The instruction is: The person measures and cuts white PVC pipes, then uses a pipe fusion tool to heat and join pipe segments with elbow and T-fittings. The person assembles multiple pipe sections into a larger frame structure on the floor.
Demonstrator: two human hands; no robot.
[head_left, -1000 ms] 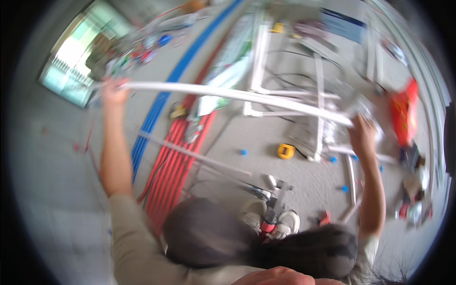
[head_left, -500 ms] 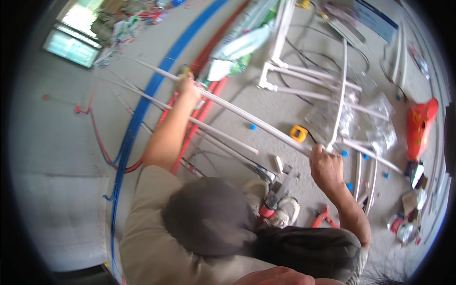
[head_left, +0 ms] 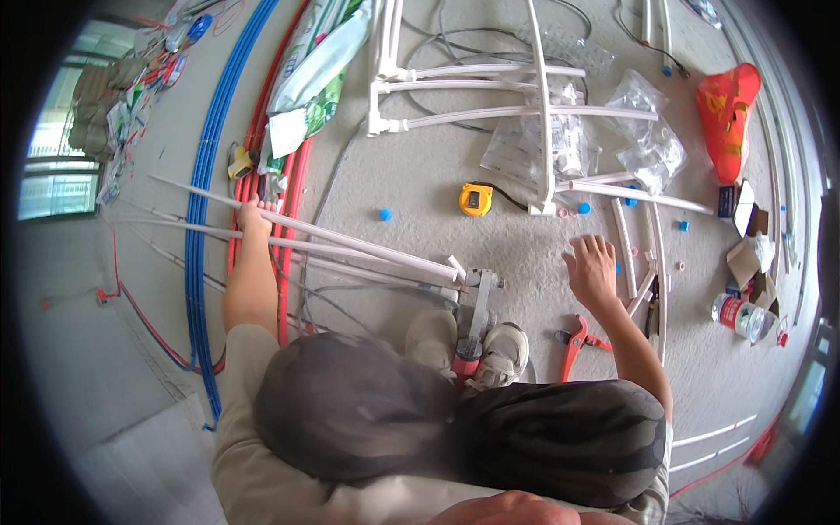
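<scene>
My left hand is closed round a long white plastic pipe, which slants down to the right. The pipe's near end lies close beside the head of a grey metal tool with a red part, standing between my shoes. Another white pipe runs just under the held one. My right hand is over the floor, fingers apart, with nothing in it. Below that hand lies a red-handled pipe cutter. A yellow tape measure rests farther off, left of the right hand.
Blue pipes and red pipes run along the floor at left. A joined white pipe frame lies ahead with plastic bags. At right are a red bag, a plastic bottle and loose pipes.
My right hand has let go of the pipe and opened. The pipe's near end has come down left, beside the grey tool. My left hand still holds the pipe; the view has shifted.
</scene>
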